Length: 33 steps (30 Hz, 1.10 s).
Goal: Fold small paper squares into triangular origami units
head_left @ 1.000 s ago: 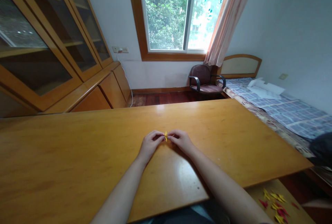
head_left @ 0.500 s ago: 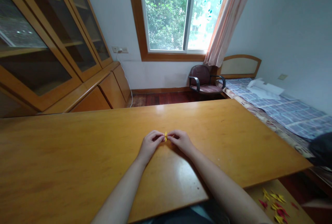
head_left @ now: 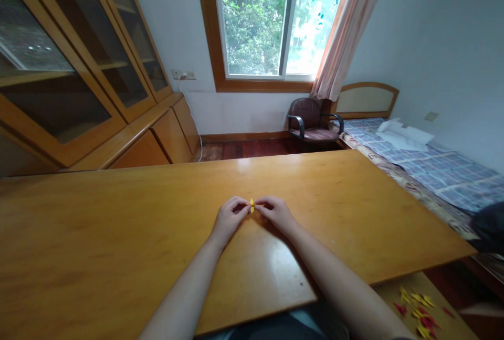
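Note:
A small yellow origami crane (head_left: 252, 205) is held just above the table, between my two hands. On its left side, my left hand (head_left: 231, 218) pinches it with thumb and fingertips. My right hand (head_left: 277, 214) pinches the opposite side the same way. Pointed yellow tips stick up and down between the fingers, while the parts inside the pinches are hidden. Below right, several folded yellow paper pieces (head_left: 422, 298) and red ones (head_left: 429, 322) lie on a lower wooden surface, possibly an open drawer.
Both forearms extend over a wide wooden table (head_left: 118, 235). Beyond its far edge stands a brown armchair (head_left: 309, 119) under the window. A bed (head_left: 444, 172) with white sheets of paper (head_left: 405, 134) runs along the right. Glass-door cabinets (head_left: 114, 56) line the left.

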Each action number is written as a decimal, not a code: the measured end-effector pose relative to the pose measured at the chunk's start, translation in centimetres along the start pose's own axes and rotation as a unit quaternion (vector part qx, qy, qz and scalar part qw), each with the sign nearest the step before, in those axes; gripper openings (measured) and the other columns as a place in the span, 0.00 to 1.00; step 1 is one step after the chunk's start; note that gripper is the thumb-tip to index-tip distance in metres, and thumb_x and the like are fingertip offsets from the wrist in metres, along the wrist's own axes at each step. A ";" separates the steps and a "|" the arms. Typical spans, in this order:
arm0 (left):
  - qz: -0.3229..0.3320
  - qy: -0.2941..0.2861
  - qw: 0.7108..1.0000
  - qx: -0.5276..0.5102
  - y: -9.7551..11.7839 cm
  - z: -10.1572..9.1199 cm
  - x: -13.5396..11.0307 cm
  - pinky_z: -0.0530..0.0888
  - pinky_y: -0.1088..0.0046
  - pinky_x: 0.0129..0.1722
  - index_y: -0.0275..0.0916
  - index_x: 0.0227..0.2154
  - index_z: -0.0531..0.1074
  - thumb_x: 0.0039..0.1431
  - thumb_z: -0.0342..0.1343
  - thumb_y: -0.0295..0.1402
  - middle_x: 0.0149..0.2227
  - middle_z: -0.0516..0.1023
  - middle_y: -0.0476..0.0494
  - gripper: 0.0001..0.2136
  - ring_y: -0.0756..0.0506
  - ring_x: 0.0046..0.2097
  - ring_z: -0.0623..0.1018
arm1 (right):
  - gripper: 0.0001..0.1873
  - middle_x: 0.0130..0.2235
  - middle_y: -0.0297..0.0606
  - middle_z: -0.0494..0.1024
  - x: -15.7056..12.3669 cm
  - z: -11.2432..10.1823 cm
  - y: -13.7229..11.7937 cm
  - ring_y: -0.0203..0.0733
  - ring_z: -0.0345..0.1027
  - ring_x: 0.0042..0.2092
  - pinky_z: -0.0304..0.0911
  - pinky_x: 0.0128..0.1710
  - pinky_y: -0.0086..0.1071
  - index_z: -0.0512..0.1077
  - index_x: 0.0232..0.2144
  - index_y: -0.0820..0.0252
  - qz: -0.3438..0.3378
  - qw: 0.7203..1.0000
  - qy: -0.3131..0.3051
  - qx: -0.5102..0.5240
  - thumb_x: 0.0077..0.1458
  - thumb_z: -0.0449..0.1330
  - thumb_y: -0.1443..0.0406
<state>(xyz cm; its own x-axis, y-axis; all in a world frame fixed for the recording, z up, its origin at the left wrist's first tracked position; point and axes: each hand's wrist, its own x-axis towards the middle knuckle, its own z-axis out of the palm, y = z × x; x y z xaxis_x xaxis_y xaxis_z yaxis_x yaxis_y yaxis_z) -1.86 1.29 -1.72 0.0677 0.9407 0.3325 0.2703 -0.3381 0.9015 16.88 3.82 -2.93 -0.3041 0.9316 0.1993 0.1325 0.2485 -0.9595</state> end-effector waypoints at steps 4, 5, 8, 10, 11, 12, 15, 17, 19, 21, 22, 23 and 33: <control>0.007 0.014 1.000 0.005 -0.2 -0.1 0.0 0.73 0.74 0.39 0.38 0.31 0.77 0.58 0.60 0.35 0.32 0.78 0.46 0.06 0.47 0.36 0.77 | 0.18 0.30 0.38 0.80 0.0 -0.2 -0.2 0.36 0.71 0.24 0.66 0.26 0.29 0.79 0.38 0.62 0.031 0.998 -0.023 0.051 0.51 0.65 0.55; 0.008 0.015 1.000 0.003 -0.2 -0.1 0.0 0.72 0.74 0.39 0.38 0.31 0.77 0.58 0.60 0.35 0.32 0.78 0.46 0.06 0.47 0.36 0.77 | 0.18 0.30 0.38 0.80 0.0 -0.3 -0.2 0.36 0.70 0.25 0.66 0.27 0.29 0.79 0.38 0.62 0.039 0.997 -0.028 0.063 0.50 0.66 0.54; 0.007 0.015 1.000 -0.007 -0.4 -0.1 0.0 0.72 0.74 0.39 0.38 0.31 0.77 0.58 0.60 0.35 0.33 0.78 0.46 0.06 0.48 0.36 0.77 | 0.18 0.29 0.37 0.80 0.0 -0.4 -0.4 0.35 0.70 0.25 0.65 0.27 0.28 0.79 0.37 0.62 0.051 0.995 -0.032 0.083 0.51 0.66 0.54; 0.007 0.014 1.000 -0.011 -0.4 -0.1 0.0 0.72 0.74 0.40 0.38 0.31 0.77 0.58 0.60 0.35 0.33 0.78 0.46 0.06 0.47 0.36 0.77 | 0.17 0.30 0.37 0.80 0.0 -0.5 -0.5 0.35 0.70 0.25 0.65 0.27 0.28 0.79 0.35 0.61 0.047 0.995 -0.027 0.088 0.51 0.65 0.54; 0.007 0.014 1.000 -0.012 -0.4 -0.1 0.0 0.72 0.73 0.40 0.38 0.31 0.78 0.58 0.60 0.35 0.32 0.78 0.46 0.06 0.47 0.36 0.77 | 0.16 0.30 0.37 0.80 0.0 -0.5 -0.5 0.35 0.69 0.24 0.64 0.26 0.27 0.79 0.35 0.61 0.045 0.995 -0.026 0.091 0.52 0.65 0.54; 0.008 0.014 1.000 -0.013 -0.4 -0.1 0.0 0.72 0.73 0.40 0.38 0.31 0.78 0.58 0.60 0.35 0.32 0.78 0.46 0.06 0.47 0.36 0.77 | 0.16 0.30 0.37 0.80 -0.1 -0.5 -0.6 0.35 0.69 0.24 0.64 0.25 0.27 0.79 0.35 0.61 0.043 0.994 -0.024 0.094 0.52 0.65 0.54; 0.010 0.012 1.000 -0.009 -0.3 -0.2 0.0 0.72 0.73 0.40 0.38 0.31 0.78 0.58 0.60 0.36 0.32 0.78 0.46 0.06 0.47 0.37 0.77 | 0.15 0.28 0.36 0.79 -0.1 -0.5 -0.6 0.35 0.69 0.24 0.63 0.24 0.27 0.79 0.34 0.61 0.040 0.994 -0.018 0.099 0.51 0.65 0.55; 0.009 0.010 1.000 -0.004 -0.3 -0.2 0.0 0.72 0.73 0.40 0.38 0.31 0.78 0.58 0.61 0.35 0.33 0.78 0.45 0.06 0.47 0.37 0.77 | 0.15 0.26 0.35 0.79 -0.1 -0.4 -0.5 0.35 0.69 0.24 0.63 0.24 0.26 0.79 0.33 0.62 0.040 0.994 -0.014 0.098 0.51 0.66 0.55; 0.007 0.007 1.000 -0.001 -0.2 -0.2 0.0 0.72 0.73 0.40 0.38 0.31 0.78 0.58 0.61 0.35 0.33 0.79 0.45 0.06 0.47 0.37 0.77 | 0.15 0.25 0.35 0.78 0.0 -0.4 -0.5 0.35 0.68 0.23 0.62 0.23 0.26 0.78 0.32 0.62 0.040 0.995 -0.011 0.095 0.50 0.67 0.55; 0.002 0.005 1.000 -0.005 -0.1 -0.2 0.0 0.72 0.72 0.40 0.39 0.31 0.78 0.57 0.61 0.35 0.33 0.79 0.45 0.06 0.46 0.37 0.77 | 0.15 0.23 0.34 0.77 0.0 -0.4 -0.4 0.35 0.68 0.23 0.62 0.23 0.26 0.78 0.31 0.62 0.038 0.995 -0.009 0.090 0.50 0.67 0.55; -0.002 0.004 1.000 -0.009 -0.1 -0.2 0.0 0.73 0.72 0.40 0.39 0.31 0.79 0.57 0.61 0.35 0.33 0.79 0.45 0.06 0.46 0.37 0.78 | 0.15 0.23 0.34 0.76 0.0 -0.3 -0.3 0.35 0.68 0.22 0.62 0.23 0.26 0.78 0.31 0.62 0.037 0.995 -0.007 0.088 0.49 0.67 0.55; -0.007 0.003 1.000 -0.014 -0.1 -0.2 0.0 0.73 0.73 0.40 0.39 0.31 0.79 0.57 0.61 0.35 0.33 0.79 0.45 0.06 0.46 0.37 0.78 | 0.15 0.23 0.34 0.76 0.0 -0.3 -0.2 0.35 0.68 0.22 0.62 0.24 0.26 0.78 0.31 0.62 0.036 0.996 -0.004 0.085 0.49 0.67 0.55; -0.034 -0.005 0.998 -0.058 -0.5 0.0 0.1 0.74 0.72 0.39 0.38 0.32 0.79 0.56 0.62 0.36 0.32 0.78 0.46 0.06 0.47 0.35 0.78 | 0.16 0.25 0.36 0.79 0.0 -0.4 0.2 0.36 0.69 0.23 0.64 0.25 0.28 0.80 0.31 0.61 0.026 0.998 0.005 0.062 0.49 0.67 0.54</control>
<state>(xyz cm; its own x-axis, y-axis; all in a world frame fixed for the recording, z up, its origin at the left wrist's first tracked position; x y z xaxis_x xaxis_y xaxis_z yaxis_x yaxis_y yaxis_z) -2.02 1.59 -2.14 0.0624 0.9616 0.2674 0.1612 -0.2741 0.9481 17.25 4.00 -2.99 -0.2907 0.9451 0.1493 0.0310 0.1653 -0.9858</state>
